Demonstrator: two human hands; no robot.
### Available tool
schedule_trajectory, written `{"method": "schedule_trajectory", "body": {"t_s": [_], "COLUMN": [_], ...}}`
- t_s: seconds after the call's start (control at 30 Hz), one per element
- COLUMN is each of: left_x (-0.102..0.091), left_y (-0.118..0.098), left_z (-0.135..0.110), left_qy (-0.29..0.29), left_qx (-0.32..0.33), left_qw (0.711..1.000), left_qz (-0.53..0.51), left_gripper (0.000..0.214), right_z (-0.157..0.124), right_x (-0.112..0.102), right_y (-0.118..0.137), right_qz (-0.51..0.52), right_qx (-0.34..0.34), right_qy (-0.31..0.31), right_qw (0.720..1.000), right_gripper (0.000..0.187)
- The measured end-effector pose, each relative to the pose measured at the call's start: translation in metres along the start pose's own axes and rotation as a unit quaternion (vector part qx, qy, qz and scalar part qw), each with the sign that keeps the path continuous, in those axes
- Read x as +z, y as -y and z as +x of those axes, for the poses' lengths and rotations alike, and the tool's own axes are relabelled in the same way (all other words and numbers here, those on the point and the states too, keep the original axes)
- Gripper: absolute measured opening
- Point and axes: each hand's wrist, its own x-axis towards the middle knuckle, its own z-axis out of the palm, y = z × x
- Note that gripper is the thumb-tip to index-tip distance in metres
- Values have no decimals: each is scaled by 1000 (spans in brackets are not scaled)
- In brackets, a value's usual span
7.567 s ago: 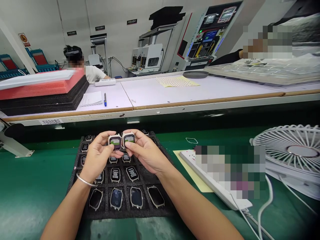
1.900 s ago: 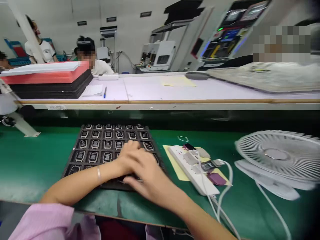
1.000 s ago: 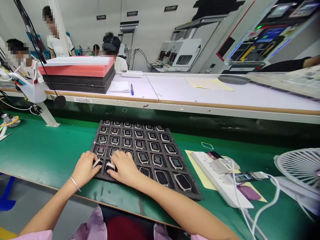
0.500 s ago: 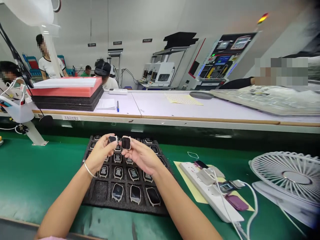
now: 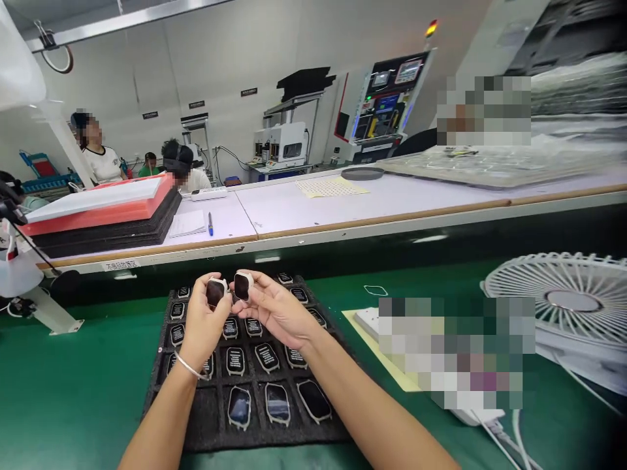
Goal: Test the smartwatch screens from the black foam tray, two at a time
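Observation:
My left hand (image 5: pixel 206 320) grips a smartwatch without a strap, its dark screen (image 5: pixel 216 292) tilted toward me. Close beside it, my right hand (image 5: pixel 279 307) pinches a second strapless smartwatch (image 5: pixel 241 287), also with a dark screen. Both are held above a black foam tray (image 5: pixel 196 418) divided into square pockets. Several more watch bodies lie in the pockets; many screens show lines of white text, like this one (image 5: pixel 267 357), while the front row, such as this watch (image 5: pixel 277 403), is dark. The front-left pocket holds no watch. My forearms hide parts of the tray.
To the right lie a white power strip (image 5: pixel 367 320), partly blurred out, on yellow paper, and a white fan (image 5: pixel 573 300). A raised shelf (image 5: pixel 274 219) runs behind, bearing stacked red and black foam (image 5: pixel 122 209) and a pen (image 5: pixel 210 224). A lamp stand (image 5: pixel 53 313) is at left.
The view has tilted and shifted. Both watches stay in my hands; the left one has turned so its screen shows more, and the right one is angled more sideways.

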Motion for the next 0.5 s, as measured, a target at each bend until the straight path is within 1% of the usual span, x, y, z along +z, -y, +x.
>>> {"method": "schedule_trajectory", "body": {"t_s": [0.13,0.23,0.33,0.5], "left_x": [0,2,2,2], "left_y": [0,-1,-3,-7], "left_z": [1,0,-1,-3], "left_qy": [17,20,19,14], "left_qx": [-5,-5,-5,-6], "left_qw": [1000,1000,1000,1000], "left_qz": [-10,-15,-23,-11], "left_gripper": [45,44,42,40], "right_z": [-1,-2,-2,-2], "right_x": [0,0,1,3], "right_y": [3,4,4,4], "right_qz": [8,18,17,17], "right_qx": [-3,-2,6,0], "right_qy": [12,21,34,31], "right_qw": [1000,1000,999,999], "right_gripper": [48,44,44,42]}}
